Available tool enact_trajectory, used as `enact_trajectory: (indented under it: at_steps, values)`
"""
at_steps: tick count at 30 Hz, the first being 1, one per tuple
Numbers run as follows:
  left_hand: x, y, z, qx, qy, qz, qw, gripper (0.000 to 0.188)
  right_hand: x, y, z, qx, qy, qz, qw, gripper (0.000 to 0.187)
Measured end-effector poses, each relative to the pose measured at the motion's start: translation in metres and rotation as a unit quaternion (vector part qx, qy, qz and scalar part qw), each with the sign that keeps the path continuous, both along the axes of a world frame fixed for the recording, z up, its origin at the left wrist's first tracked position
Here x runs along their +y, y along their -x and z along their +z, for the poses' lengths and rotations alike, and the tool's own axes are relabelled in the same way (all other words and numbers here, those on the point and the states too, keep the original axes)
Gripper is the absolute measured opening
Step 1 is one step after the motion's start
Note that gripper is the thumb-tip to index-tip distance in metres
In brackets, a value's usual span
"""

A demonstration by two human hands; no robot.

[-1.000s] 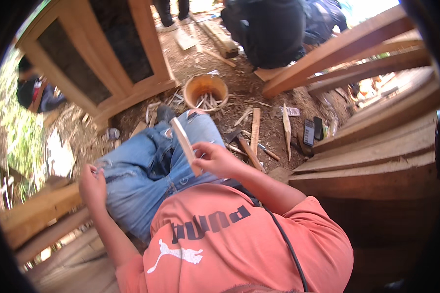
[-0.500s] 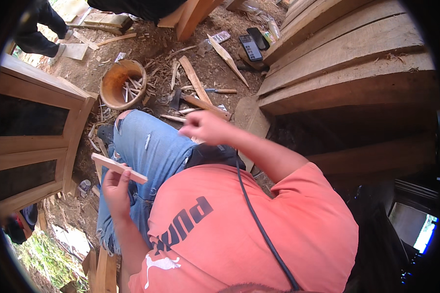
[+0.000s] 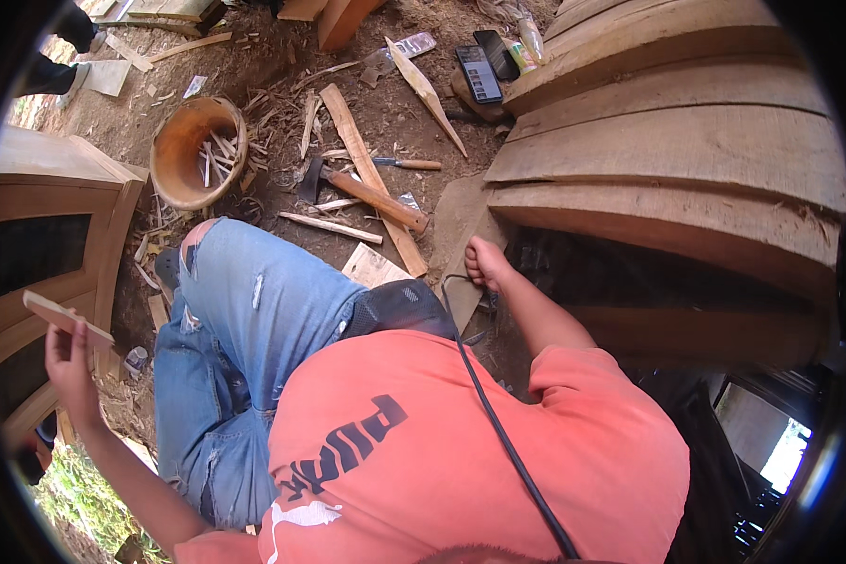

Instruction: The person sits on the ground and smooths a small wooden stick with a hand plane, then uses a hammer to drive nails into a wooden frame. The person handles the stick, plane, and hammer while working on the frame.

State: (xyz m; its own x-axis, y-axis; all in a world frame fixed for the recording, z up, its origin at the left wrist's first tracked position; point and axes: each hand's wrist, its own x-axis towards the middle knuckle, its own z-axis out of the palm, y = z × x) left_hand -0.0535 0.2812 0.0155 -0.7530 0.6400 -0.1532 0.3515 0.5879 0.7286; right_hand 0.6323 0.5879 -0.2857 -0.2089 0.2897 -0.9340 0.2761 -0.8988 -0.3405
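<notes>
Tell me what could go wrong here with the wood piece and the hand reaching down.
The right hand reaches toward the ground near the hatchet; groping without looking, it might meet the blade. The left hand holds the thin wood strip out to the side in a light grip, so it could slip or hit the wooden frame.

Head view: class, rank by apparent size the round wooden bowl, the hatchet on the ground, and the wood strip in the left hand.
1. Round wooden bowl
2. Hatchet
3. Wood strip in the left hand; it is nearer the camera, so its rank is unsure.
</notes>
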Motion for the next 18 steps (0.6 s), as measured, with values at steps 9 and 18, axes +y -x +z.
enact_trajectory:
  at_steps: [9,18]
  values:
    - [0.272,0.042,0.079,0.126,0.036,-0.256,0.958,0.041,-0.015,0.006,-0.001,-0.121,-0.132,0.055,0.982,0.045]
    - [0.385,-0.017,0.082,0.041,0.156,-0.352,0.922,0.018,-0.038,-0.011,-0.034,-0.233,-0.225,0.139,0.936,0.045]
